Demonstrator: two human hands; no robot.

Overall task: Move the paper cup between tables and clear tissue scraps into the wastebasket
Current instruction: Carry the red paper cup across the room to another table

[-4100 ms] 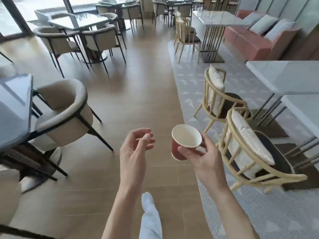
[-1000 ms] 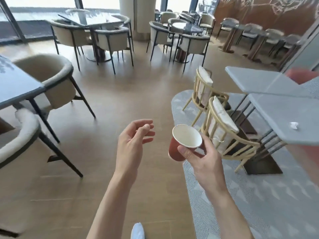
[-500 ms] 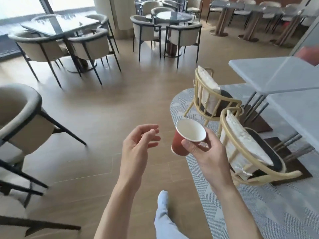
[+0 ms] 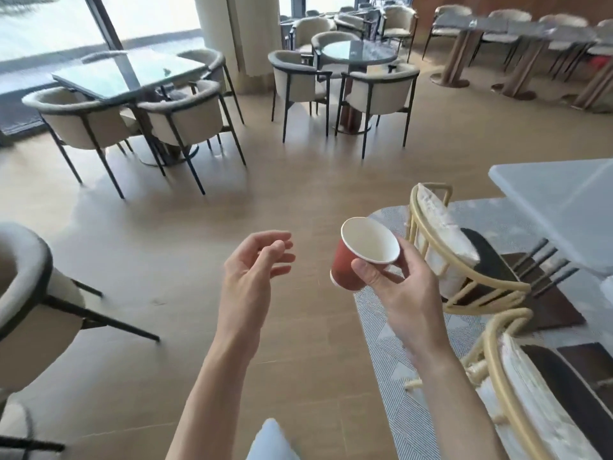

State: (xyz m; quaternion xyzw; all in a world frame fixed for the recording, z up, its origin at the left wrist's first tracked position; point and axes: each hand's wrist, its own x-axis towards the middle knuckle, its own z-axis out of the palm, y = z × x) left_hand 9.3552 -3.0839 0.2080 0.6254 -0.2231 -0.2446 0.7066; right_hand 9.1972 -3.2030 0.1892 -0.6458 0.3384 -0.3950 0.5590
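Observation:
My right hand (image 4: 403,293) grips a red paper cup (image 4: 353,260) with a white inside, held tilted over the floor at mid-frame; the cup looks empty. My left hand (image 4: 252,273) hangs beside it to the left, fingers loosely curled and holding nothing. Neither tissue scraps nor a wastebasket appear in this view.
Yellow-framed chairs (image 4: 457,254) stand on a patterned rug (image 4: 391,376) at the right, next to a white table (image 4: 564,207). A beige armchair (image 4: 30,293) is close on the left. Glass-topped tables (image 4: 132,74) with armchairs stand farther back across the wooden floor (image 4: 166,247).
The view has swung left and moved forward across the floor; the far glass tables look closer. My right hand keeps its hold on the cup, and my left hand stays loose.

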